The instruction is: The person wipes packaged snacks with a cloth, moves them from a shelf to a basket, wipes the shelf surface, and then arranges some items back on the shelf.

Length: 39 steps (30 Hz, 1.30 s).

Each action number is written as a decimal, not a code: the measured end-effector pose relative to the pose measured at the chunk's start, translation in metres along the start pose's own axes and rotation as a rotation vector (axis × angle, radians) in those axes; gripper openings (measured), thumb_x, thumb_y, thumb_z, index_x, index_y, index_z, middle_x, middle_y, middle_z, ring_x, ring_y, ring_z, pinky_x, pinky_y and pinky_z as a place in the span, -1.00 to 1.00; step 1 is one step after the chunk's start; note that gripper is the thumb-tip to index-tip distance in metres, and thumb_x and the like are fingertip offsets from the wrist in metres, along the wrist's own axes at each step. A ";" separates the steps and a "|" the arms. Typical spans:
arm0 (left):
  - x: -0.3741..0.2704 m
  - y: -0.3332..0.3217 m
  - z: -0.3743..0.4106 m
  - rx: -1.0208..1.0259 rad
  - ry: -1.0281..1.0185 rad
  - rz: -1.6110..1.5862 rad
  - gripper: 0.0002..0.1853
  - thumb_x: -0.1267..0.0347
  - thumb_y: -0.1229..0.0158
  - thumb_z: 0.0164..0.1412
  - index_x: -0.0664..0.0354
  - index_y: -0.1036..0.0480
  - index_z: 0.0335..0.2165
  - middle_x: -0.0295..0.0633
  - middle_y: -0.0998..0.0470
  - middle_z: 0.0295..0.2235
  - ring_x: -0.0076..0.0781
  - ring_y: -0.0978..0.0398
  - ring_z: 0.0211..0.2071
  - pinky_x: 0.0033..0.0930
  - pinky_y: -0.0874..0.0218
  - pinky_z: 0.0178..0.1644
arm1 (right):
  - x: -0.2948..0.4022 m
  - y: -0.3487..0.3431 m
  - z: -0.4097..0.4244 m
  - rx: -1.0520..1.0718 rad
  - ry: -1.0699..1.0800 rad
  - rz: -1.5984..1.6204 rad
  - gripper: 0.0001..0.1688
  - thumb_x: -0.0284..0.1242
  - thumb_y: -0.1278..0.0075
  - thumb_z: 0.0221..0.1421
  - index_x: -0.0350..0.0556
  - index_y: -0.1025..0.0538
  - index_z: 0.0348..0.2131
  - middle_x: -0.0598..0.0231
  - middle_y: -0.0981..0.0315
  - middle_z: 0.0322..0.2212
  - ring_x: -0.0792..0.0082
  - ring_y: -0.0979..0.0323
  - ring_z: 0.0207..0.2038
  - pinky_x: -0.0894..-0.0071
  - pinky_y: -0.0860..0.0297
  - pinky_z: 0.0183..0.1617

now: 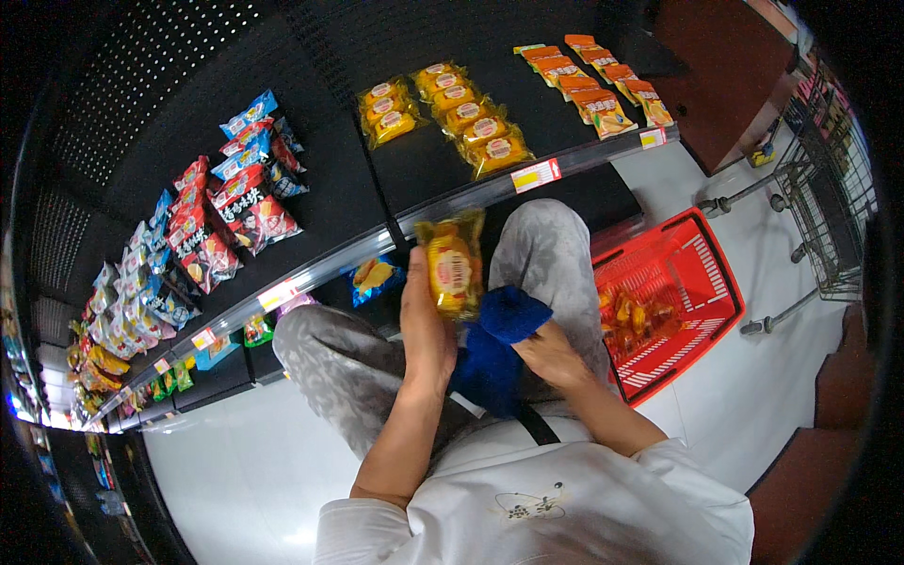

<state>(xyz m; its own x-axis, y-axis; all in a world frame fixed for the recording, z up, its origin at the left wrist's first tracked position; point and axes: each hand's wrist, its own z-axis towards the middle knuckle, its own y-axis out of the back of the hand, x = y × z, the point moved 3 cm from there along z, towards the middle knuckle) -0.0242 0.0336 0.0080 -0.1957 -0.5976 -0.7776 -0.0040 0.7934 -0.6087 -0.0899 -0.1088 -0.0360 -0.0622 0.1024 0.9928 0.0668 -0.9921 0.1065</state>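
Observation:
My left hand (426,318) grips a yellow plastic-wrapped snack package (452,272) upright above my lap, its printed face turned up. Close to its right, my right hand (554,353) holds a dark blue cloth (512,314), part of which hangs down between my hands and covers some of my fingers. Beyond them, two rows of similar yellow packages (487,131) lie on the black shelf (424,169). Orange snack pouches (604,109) form two rows at the shelf's right end.
A red plastic shopping basket (706,339) with orange-yellow wrapped items stands on the floor right of my knee. Red and blue chip bags (247,205) fill the shelf to the left. A lower shelf holds a blue packet (374,279). Wire carts (826,233) stand at the far right.

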 end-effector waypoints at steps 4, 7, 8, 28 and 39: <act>0.020 -0.028 0.008 0.166 0.205 0.110 -0.34 -0.09 0.19 0.37 0.29 -0.32 0.06 -0.03 -0.53 -0.11 -0.26 -0.53 -0.11 -0.29 -0.34 0.02 | -0.018 0.025 -0.029 -0.166 -0.285 0.385 -0.55 -0.25 -0.13 0.16 -0.04 -0.48 -0.01 0.32 -0.47 -0.12 0.37 -0.42 -0.05 0.31 -0.36 0.05; 0.039 -0.053 0.015 0.322 0.262 0.190 -0.24 -0.19 0.13 0.30 0.22 -0.27 0.15 -0.09 -0.45 -0.01 -0.37 -0.44 -0.03 -0.36 -0.21 0.09 | -0.005 0.050 -0.041 -0.285 -0.292 0.778 -0.53 -0.23 -0.13 0.16 0.00 -0.43 0.00 0.33 -0.47 -0.18 0.36 -0.44 -0.09 0.27 -0.40 0.01; 0.039 -0.060 0.019 0.405 0.218 0.310 -0.22 -0.20 0.16 0.30 0.23 -0.26 0.16 -0.10 -0.45 0.00 -0.37 -0.44 -0.04 -0.34 -0.21 0.08 | -0.011 0.060 -0.044 -0.353 -0.261 0.865 -0.55 -0.21 -0.12 0.16 0.03 -0.43 -0.01 0.31 -0.49 -0.20 0.35 -0.46 -0.14 0.25 -0.43 -0.05; -0.068 0.030 0.278 -0.088 -0.732 2.063 -0.35 0.23 -0.24 0.09 0.23 -0.28 0.12 -0.02 -0.40 0.01 -0.05 -0.31 0.06 -0.10 -0.17 0.12 | -0.026 0.190 -0.069 -0.613 0.114 0.643 -0.45 -0.17 0.03 0.26 -0.08 -0.36 0.11 0.18 -0.36 0.09 0.32 -0.31 0.12 0.33 -0.27 0.17; -0.075 0.032 0.263 -0.108 -0.375 1.969 -0.31 0.16 -0.41 -0.08 0.23 -0.38 0.01 0.01 -0.45 -0.07 -0.06 -0.41 0.00 -0.17 -0.29 0.06 | 0.042 0.202 -0.056 -0.643 0.041 -0.273 -0.61 -0.45 -0.06 0.10 -0.23 -0.50 -0.07 0.22 -0.54 -0.17 0.36 -0.47 -0.09 0.40 -0.36 0.04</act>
<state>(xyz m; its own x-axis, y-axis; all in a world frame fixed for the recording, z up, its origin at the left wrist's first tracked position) 0.2485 0.0737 0.0052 0.1707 0.9559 -0.2389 -0.1312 0.2623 0.9560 -0.1350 -0.3094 0.0239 -0.0310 0.3635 0.9311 -0.5584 -0.7789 0.2855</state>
